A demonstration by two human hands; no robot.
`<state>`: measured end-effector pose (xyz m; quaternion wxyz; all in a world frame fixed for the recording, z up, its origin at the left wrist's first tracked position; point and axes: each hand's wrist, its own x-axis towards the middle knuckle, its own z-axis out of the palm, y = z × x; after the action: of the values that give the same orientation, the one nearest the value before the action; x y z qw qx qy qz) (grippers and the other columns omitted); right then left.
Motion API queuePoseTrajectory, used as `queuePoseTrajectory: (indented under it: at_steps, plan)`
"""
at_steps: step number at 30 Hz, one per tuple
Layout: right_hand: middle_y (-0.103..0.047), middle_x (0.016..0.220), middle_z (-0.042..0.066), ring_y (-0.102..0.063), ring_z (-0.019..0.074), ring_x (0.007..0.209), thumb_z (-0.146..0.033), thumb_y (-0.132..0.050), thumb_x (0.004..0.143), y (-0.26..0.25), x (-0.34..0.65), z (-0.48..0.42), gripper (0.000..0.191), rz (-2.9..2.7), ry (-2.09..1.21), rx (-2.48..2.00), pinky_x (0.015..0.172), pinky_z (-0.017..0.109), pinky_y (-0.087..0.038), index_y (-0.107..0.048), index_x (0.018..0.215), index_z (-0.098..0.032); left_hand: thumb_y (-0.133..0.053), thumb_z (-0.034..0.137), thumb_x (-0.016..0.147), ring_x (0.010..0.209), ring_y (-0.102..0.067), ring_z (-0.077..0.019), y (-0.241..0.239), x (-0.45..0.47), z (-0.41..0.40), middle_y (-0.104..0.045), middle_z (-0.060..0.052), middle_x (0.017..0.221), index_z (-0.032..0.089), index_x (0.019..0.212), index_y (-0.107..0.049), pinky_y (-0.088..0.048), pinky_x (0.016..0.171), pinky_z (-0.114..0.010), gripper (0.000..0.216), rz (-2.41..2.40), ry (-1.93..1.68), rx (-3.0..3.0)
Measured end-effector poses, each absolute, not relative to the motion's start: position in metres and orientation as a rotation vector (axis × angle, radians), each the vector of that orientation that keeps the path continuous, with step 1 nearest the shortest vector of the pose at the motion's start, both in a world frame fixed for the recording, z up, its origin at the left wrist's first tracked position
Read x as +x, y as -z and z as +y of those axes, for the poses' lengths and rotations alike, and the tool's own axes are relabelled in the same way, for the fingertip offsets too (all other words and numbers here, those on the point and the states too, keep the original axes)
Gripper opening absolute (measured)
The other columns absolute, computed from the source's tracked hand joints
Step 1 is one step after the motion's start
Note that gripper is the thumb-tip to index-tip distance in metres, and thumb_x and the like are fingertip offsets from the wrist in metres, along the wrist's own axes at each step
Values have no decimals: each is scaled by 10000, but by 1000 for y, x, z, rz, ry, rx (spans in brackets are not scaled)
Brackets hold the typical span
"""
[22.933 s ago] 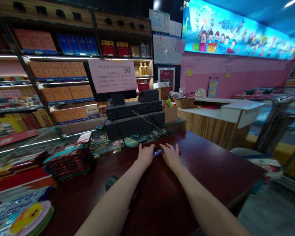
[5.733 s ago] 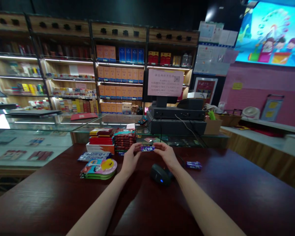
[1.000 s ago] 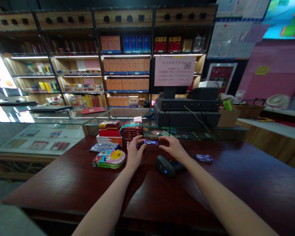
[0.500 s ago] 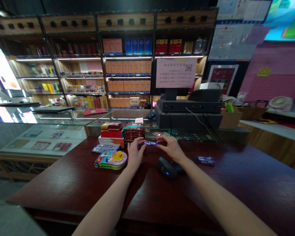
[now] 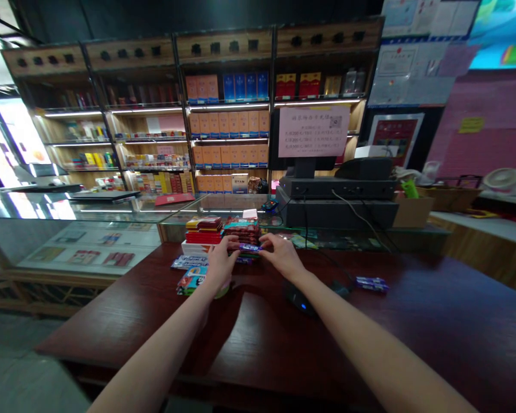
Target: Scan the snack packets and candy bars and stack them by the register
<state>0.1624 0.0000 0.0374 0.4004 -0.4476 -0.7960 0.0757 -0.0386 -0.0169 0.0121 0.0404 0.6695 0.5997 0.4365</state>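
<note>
Both of my hands pinch a small purple candy stick (image 5: 250, 248) by its ends, held level above the dark red wooden counter (image 5: 370, 338). My left hand (image 5: 220, 268) grips its left end and my right hand (image 5: 280, 257) its right end. The stick hangs just in front of a stack of dark red snack packs (image 5: 242, 230). A black barcode scanner (image 5: 300, 299) lies on the counter under my right forearm. A second purple candy stick (image 5: 372, 283) lies on the counter to the right.
Red and white boxes (image 5: 203, 234) and colourful flat packs (image 5: 191, 279) sit left of my hands. A black cash register (image 5: 337, 201) with a sign stands behind on a glass display case (image 5: 112, 229). Shelves of boxed goods (image 5: 227, 132) fill the back wall.
My hands have carried the purple stick leftward, from above the scanner to in front of the dark red snack stack. The view has shifted to the left.
</note>
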Motion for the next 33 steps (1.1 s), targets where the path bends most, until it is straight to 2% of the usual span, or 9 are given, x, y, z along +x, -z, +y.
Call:
queuePoseTrajectory:
  at_steps: [6,11,15,21,27,33]
  plan:
    - [-771,863,-19,-711,171,862,-229,-699,831,-33,141,9,159,-2011,-339,-1269,815,280,-468,-681,987,-251,-560,186,875,1215,-618,-228,-21,-63,-21,-772,-25,1084,242,1216,-523,-281,1121,-485,347,1849,-1148,2098]
    - [-773,965,-4,-699,179,935,-279,-647,878,-28,122,17,129,-2036,-288,-1538,798,270,-446,-682,1001,-267,-465,169,900,1255,-593,-217,-27,-73,-17,-743,-34,1181,246,1345,-437,-198,1172,-530,452,1975,-768,2141]
    - [-765,1024,23,-688,210,997,-284,-619,893,-20,110,17,151,-2047,-263,-1654,815,299,-438,-684,1028,-268,-440,169,901,1251,-598,-243,-25,-77,-7,-740,-71,1182,233,1366,-438,-158,1178,-575,470,2025,-596,2121]
    - [-756,1075,89,-683,252,1049,-263,-585,908,-8,95,9,233,-2077,-189,-1764,855,337,-424,-660,1129,-254,-460,168,885,1264,-590,-302,-22,-75,10,-699,-179,1232,172,1362,-473,-181,1160,-603,477,2101,-397,2044]
    - [-759,1079,111,-689,241,1042,-231,-559,917,1,88,3,219,-2120,-124,-1805,840,327,-401,-661,1111,-235,-475,123,858,1264,-592,-316,-20,-69,15,-680,-199,1261,161,1318,-511,-205,1154,-610,463,2094,-277,1995]
    - [-770,1029,102,-689,233,1040,-211,-539,917,4,88,5,211,-2126,-72,-1809,850,340,-357,-647,1097,-230,-499,130,843,1263,-595,-311,-15,-69,18,-670,-192,1283,175,1298,-520,-305,1129,-562,458,2083,-295,1966]
